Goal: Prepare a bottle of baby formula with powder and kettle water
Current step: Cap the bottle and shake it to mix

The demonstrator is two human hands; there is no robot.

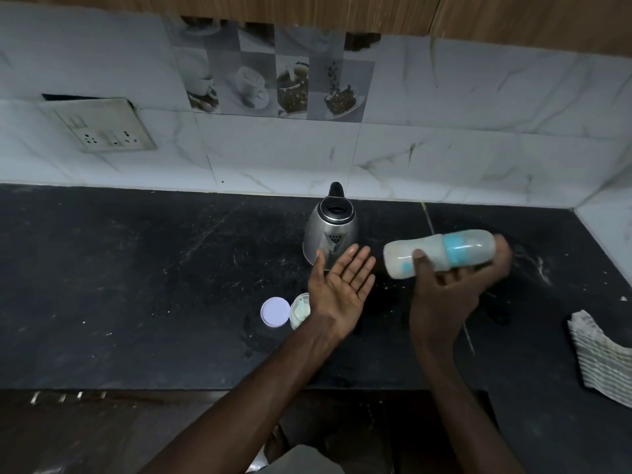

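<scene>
My right hand [448, 289] grips a baby bottle [441, 253] with a blue collar and a clear cap, held on its side above the black counter [136, 285]; whitish liquid shows in its left end. My left hand [342, 285] is held palm up with straight fingers, just left of the bottle and in front of the steel kettle [330, 227], holding nothing. The kettle stands near the back wall with its black lid closed. A powder container [299, 309], partly hidden by my left wrist, sits beside its round white lid [275, 311] on the counter.
A folded striped cloth [602, 354] lies at the counter's right edge. White powder specks are scattered on the right part of the counter. A wall socket plate [99, 126] is on the marble backsplash at the left. The counter's front edge runs below my forearms.
</scene>
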